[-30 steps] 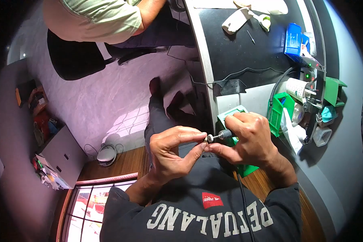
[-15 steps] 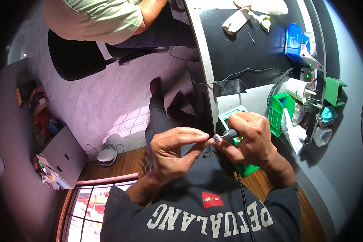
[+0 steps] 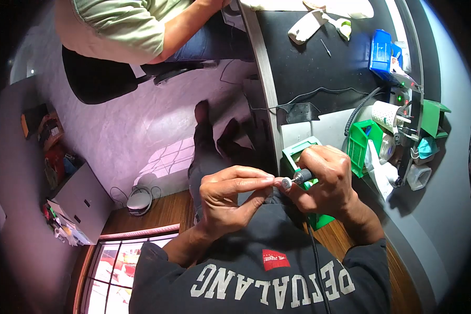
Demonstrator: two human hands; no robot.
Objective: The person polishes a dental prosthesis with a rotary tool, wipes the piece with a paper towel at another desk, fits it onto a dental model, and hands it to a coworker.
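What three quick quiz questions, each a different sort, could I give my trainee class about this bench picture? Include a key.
1. True or false: the right hand holds the rotary tool.
2. What shape is the tool's tip? A) square B) round C) long spike
3. Fill in the colour: the open box partly hidden by that hand is ____.

Key: 1 true; 2 B; 3 green.

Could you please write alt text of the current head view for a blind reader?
A person's right hand grips a rotary tool tipped with a small disc; the left hand has its fingertips beside it, whether pinching anything is unclear. A green bin stands at right; another person sits at upper left.
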